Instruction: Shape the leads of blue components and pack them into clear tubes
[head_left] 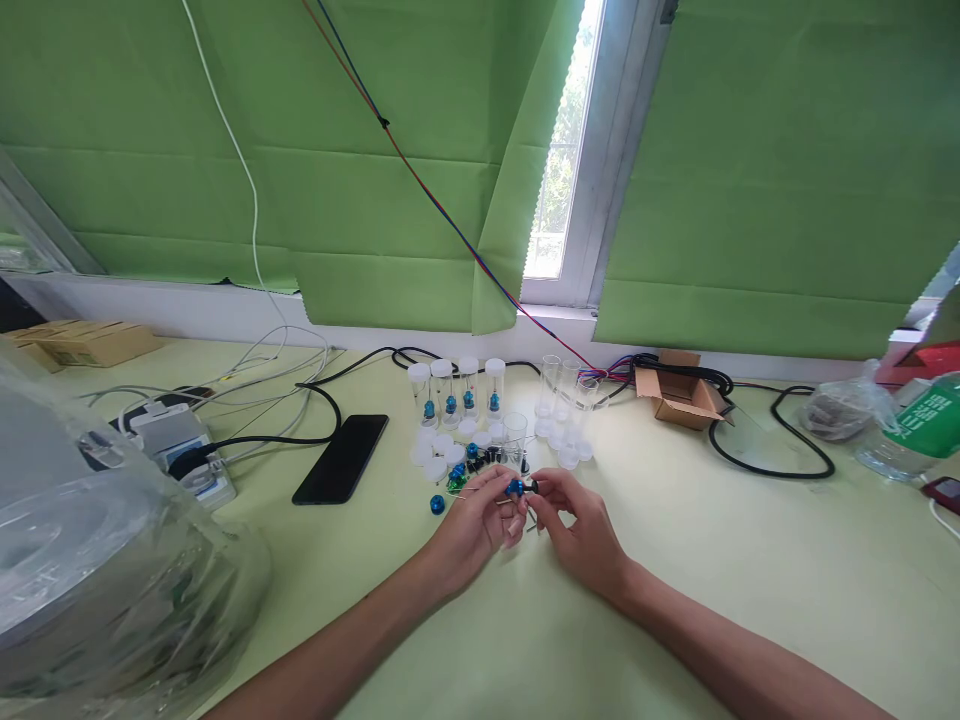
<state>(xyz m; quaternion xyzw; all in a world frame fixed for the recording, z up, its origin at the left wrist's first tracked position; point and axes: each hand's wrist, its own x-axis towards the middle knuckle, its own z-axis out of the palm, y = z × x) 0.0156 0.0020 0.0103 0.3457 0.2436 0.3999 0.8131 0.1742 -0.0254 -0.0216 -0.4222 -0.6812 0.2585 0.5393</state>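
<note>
My left hand [482,517] pinches a small blue metal part [514,488] between thumb and fingertips. From the other side, my right hand [581,525] grips a small black piece [531,487] that meets the blue part; whether the two are joined, I cannot tell. Just beyond my hands lie loose blue, green and black parts, among them a blue knob-like piece [437,505]. White round caps [434,469] are scattered behind these. Several clear capped tubes [494,390] stand upright with blue parts inside. An uncapped clear tube [514,432] stands nearer my hands.
A black phone [341,460] lies at left, near a power strip [187,455] and cables. Plastic-wrapped rolls [135,590] fill the left foreground. More clear tubes [550,385], an open cardboard box [684,395], a black cable loop [772,474] and a green-labelled bottle [919,425] are rightward.
</note>
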